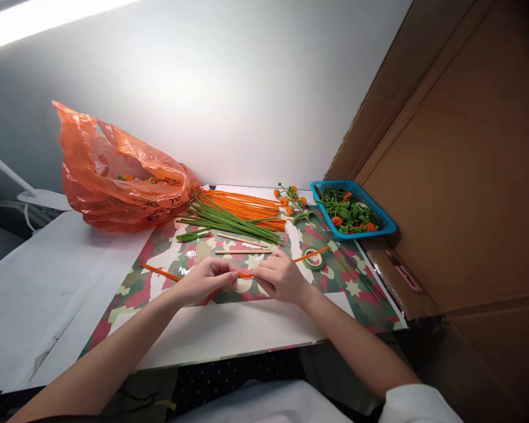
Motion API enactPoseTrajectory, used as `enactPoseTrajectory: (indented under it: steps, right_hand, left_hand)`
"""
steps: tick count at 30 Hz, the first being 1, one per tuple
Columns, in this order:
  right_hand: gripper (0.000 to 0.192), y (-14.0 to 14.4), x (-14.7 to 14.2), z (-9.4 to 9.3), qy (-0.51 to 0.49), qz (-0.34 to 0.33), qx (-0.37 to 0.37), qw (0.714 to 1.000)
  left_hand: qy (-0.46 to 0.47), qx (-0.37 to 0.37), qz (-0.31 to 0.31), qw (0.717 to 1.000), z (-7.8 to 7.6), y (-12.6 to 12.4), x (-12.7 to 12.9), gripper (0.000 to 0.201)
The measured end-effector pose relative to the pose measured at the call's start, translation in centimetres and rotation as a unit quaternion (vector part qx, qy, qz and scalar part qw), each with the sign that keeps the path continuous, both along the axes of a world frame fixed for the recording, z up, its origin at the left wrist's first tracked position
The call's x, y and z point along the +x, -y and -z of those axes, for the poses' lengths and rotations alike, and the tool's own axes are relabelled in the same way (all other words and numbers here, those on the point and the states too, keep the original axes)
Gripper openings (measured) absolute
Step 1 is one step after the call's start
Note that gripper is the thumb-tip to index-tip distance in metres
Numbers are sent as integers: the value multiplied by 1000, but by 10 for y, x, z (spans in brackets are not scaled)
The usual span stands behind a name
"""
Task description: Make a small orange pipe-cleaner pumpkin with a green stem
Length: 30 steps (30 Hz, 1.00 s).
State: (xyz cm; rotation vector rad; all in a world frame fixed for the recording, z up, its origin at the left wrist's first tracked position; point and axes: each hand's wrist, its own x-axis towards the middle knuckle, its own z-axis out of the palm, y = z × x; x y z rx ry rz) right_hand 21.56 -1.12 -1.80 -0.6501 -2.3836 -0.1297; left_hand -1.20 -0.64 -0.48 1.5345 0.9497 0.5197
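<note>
An orange pipe cleaner (245, 275) runs between my two hands, its middle showing in the small gap between my fingertips. My left hand (209, 277) pinches it, and one end juts out to the left past that hand. My right hand (280, 276) grips it from the other side, with the far end sticking out rightwards over a roll of green tape (312, 258). Just beyond my hands lie two thin wooden sticks (243, 252). Behind these is a bundle of green pipe cleaners (233, 219), partly over a bundle of orange pipe cleaners (247, 202).
An orange plastic bag (114, 205) with orange and green pieces stands at the back left. Orange pompom flowers (290, 201) lie at the back. A blue basket (390, 226) of green and orange pieces sits right, near a pink cutter (408, 276) and a cardboard wall (458, 164).
</note>
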Motion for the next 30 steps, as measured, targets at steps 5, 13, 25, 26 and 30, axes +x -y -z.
enactPoseTrajectory:
  steps: [5, 13, 25, 26, 30]
  right_hand:
    - [28, 11, 6, -19, 33, -13, 74, 997]
    - [29, 27, 11, -39, 121, -93, 14, 988]
    - [26, 31, 10, -35, 150, -145, -89, 974]
    - [25, 31, 10, -35, 154, -145, -88, 973]
    - [25, 31, 9, -32, 173, -148, -70, 971]
  left_hand:
    - [-4, -23, 9, 1000, -6, 9, -2, 40]
    - [-33, -33, 142, 989, -34, 30, -3, 32]
    - [19, -187, 247, 951, -27, 28, -1, 28]
    - [26, -201, 253, 946, -25, 27, -1, 25]
    - [70, -280, 282, 915, -13, 21, -1, 19]
